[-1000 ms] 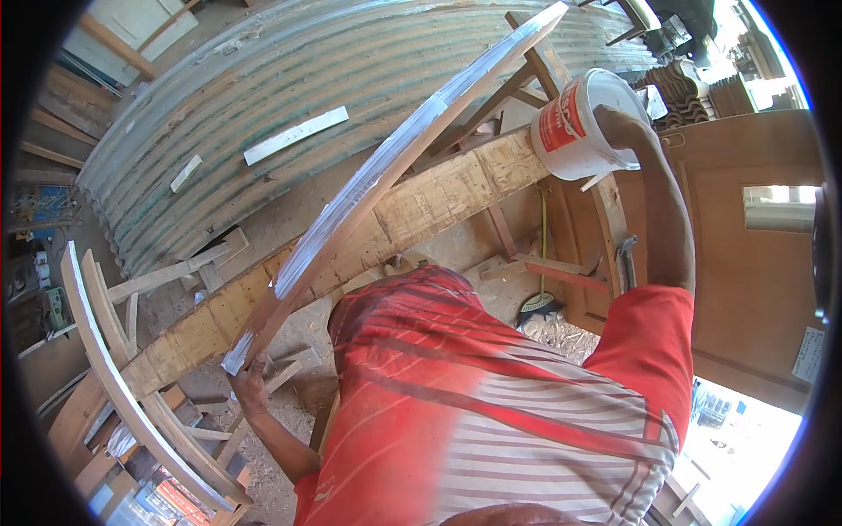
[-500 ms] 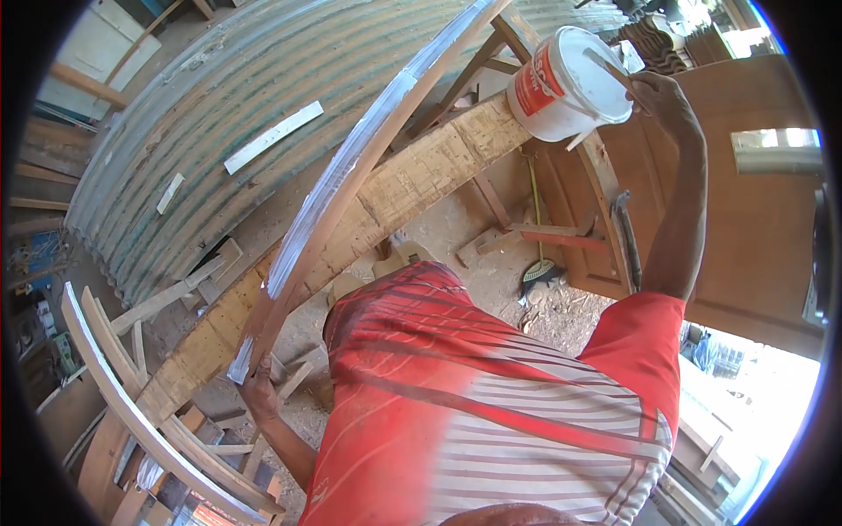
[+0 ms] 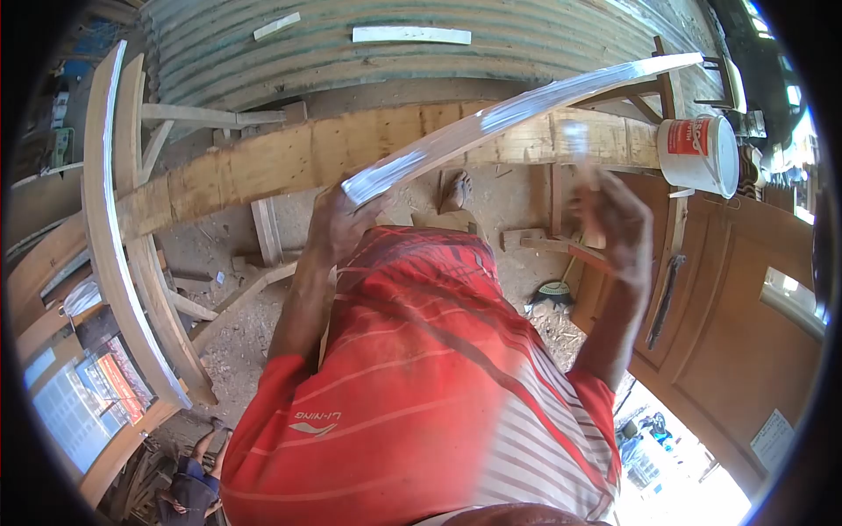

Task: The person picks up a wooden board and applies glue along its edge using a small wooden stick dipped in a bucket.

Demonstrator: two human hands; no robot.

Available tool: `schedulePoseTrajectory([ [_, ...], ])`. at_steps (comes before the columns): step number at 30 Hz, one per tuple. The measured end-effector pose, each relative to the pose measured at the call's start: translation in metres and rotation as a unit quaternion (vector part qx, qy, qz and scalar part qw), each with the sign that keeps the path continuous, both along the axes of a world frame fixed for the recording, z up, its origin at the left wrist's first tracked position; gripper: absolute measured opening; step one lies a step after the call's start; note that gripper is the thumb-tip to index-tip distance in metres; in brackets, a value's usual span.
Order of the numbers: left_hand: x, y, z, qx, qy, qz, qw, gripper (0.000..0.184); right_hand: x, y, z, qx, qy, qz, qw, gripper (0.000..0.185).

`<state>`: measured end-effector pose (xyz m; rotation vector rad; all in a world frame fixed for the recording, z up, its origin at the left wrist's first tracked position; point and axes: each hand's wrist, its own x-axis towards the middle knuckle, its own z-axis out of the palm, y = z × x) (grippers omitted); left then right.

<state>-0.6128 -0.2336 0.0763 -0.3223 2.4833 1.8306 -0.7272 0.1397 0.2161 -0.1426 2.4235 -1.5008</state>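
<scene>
My left hand point(image 3: 340, 219) is closed around the near end of a curved wooden strip point(image 3: 463, 133), whose upper face is coated in streaky white with a bare brown stretch partway along. The strip slants up to the right across a thick wooden beam point(image 3: 281, 153). In my right hand point(image 3: 618, 219) is a paintbrush point(image 3: 581, 156), blurred by motion, its whitish bristles pointing up and apart from the strip. A white bucket with a red label point(image 3: 721, 158) stands at the beam's right end, beyond my right hand.
Another curved strip with a white edge point(image 3: 123, 254) stands at the left. Corrugated metal sheeting point(image 3: 324, 66) lies beyond the beam, with two pale wood pieces on it. A brown panelled door point(image 3: 710, 324) is at right. Part of a person point(image 3: 189, 491) shows at lower left.
My right hand has come away from the bucket, bringing the paintbrush left toward the strip. My left hand still holds the strip's end. The camera view has turned.
</scene>
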Motion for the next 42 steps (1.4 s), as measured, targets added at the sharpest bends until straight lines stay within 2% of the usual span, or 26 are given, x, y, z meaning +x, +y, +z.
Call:
schedulePoseTrajectory([
  [1, -0.003, 0.001, 0.01, 0.005, -0.006, -0.004, 1.0, 0.051, 0.012, -0.023, -0.009, -0.018, -0.031, 0.02, 0.999, 0.038],
  [4, -0.003, -0.001, 0.013, 0.019, 0.025, -0.021, 0.999, 0.05, 0.037, -0.084, -0.007, 0.095, 0.039, 0.074, 0.992, 0.042],
  [5, -0.003, -0.003, 0.011, 0.023, 0.043, -0.025, 0.998, 0.05, 0.042, -0.093, -0.008, 0.135, 0.113, 0.095, 0.98, 0.043],
  [7, -0.005, -0.007, 0.003, 0.034, 0.005, -0.038, 0.999, 0.049, 0.048, -0.104, -0.009, 0.212, 0.258, 0.139, 0.932, 0.045],
  [8, -0.004, -0.007, 0.0, 0.041, -0.014, -0.045, 0.998, 0.049, 0.049, -0.107, -0.005, 0.29, 0.307, 0.132, 0.897, 0.047],
  [11, -0.007, -0.008, 0.013, -0.007, -0.027, -0.06, 0.998, 0.048, 0.048, -0.105, -0.001, 0.377, 0.311, 0.053, 0.871, 0.044],
  [12, -0.006, -0.009, 0.012, -0.006, -0.007, -0.056, 0.998, 0.048, 0.048, -0.109, 0.004, 0.353, 0.298, 0.023, 0.886, 0.041],
  [14, -0.004, -0.007, 0.009, -0.004, 0.031, -0.048, 0.998, 0.047, 0.049, -0.115, 0.003, 0.343, 0.27, 0.037, 0.899, 0.044],
  [19, -0.005, -0.007, 0.002, 0.009, 0.046, -0.045, 0.998, 0.048, 0.086, -0.15, -0.011, 0.233, 0.276, 0.111, 0.926, 0.045],
  [22, -0.005, -0.008, -0.001, 0.01, 0.055, -0.048, 0.997, 0.047, 0.093, -0.154, -0.001, 0.207, 0.236, 0.11, 0.943, 0.048],
  [26, -0.006, -0.005, -0.011, 0.023, 0.117, -0.042, 0.992, 0.046, 0.073, -0.138, -0.007, 0.284, 0.251, 0.057, 0.924, 0.05],
  [29, -0.005, -0.008, -0.002, 0.038, 0.045, -0.052, 0.997, 0.047, 0.096, -0.161, -0.005, 0.202, 0.221, 0.095, 0.949, 0.048],
  [31, -0.004, -0.007, -0.002, 0.037, 0.069, -0.044, 0.996, 0.046, 0.107, -0.173, -0.002, 0.173, 0.202, 0.143, 0.953, 0.048],
  [36, -0.005, -0.009, -0.003, 0.006, 0.05, -0.052, 0.997, 0.048, 0.094, -0.169, -0.005, 0.24, 0.199, 0.057, 0.948, 0.047],
  [40, -0.004, -0.01, -0.01, 0.025, 0.051, -0.06, 0.997, 0.047, 0.107, -0.183, 0.005, 0.17, 0.186, 0.115, 0.961, 0.049],
  [42, -0.005, -0.01, -0.009, 0.037, 0.045, -0.061, 0.996, 0.047, 0.107, -0.182, 0.0, 0.198, 0.228, 0.131, 0.944, 0.05],
])
